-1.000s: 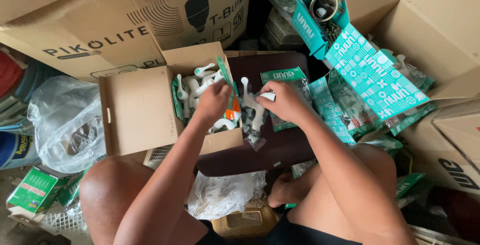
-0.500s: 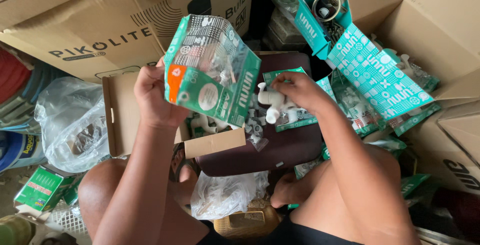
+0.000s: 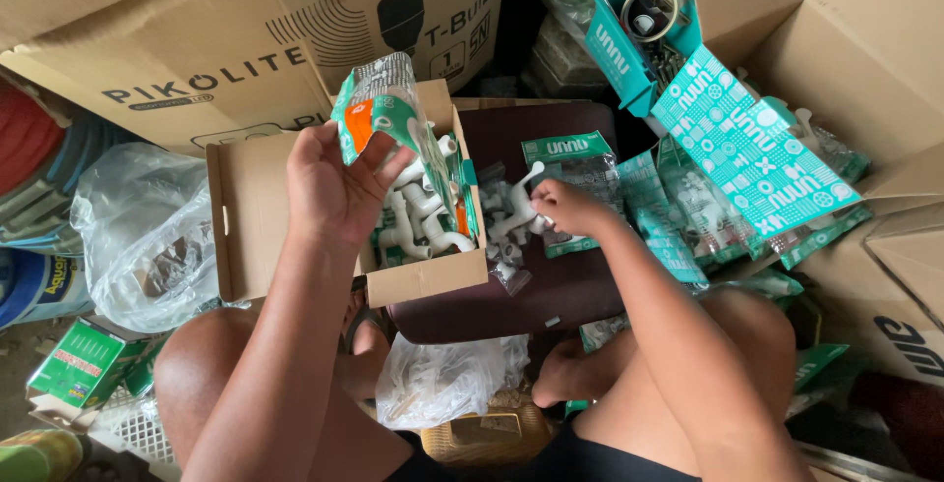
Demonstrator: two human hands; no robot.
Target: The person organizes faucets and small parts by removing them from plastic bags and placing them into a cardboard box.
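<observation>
In the head view, the left hand (image 3: 339, 192) holds a green-and-white plastic retail pouch (image 3: 388, 113) with an orange patch, its fingers (image 3: 393, 162) wrapped around the lower edge, and the pouch now stands low over the open small cardboard box (image 3: 251, 216). Half a second ago it was raised high and flat toward the camera, covering most of the box; a second ago the same hand was down inside the box among the fittings. The pouch has therefore been lifted out, looked over and brought back down beside the box's right wall, which suggests the packing step is moving from picking a pouch to filling or placing it. The right hand (image 3: 570, 209) rests over the dark maroon stool top (image 3: 551, 290), its fingers closed narrowly on a white plastic tap fitting (image 3: 516, 197); it has stayed in roughly the same spot through all three moments. More white fittings (image 3: 423, 221) lie piled in the box, just beside the pouch. A teal printed pouch (image 3: 580, 162) lies flat on the stool near the right hand, and teal cartons (image 3: 752, 143) lean against a large cardboard box (image 3: 865, 59) to the right. A clear plastic bag (image 3: 447, 379) sits between the person's knees.
</observation>
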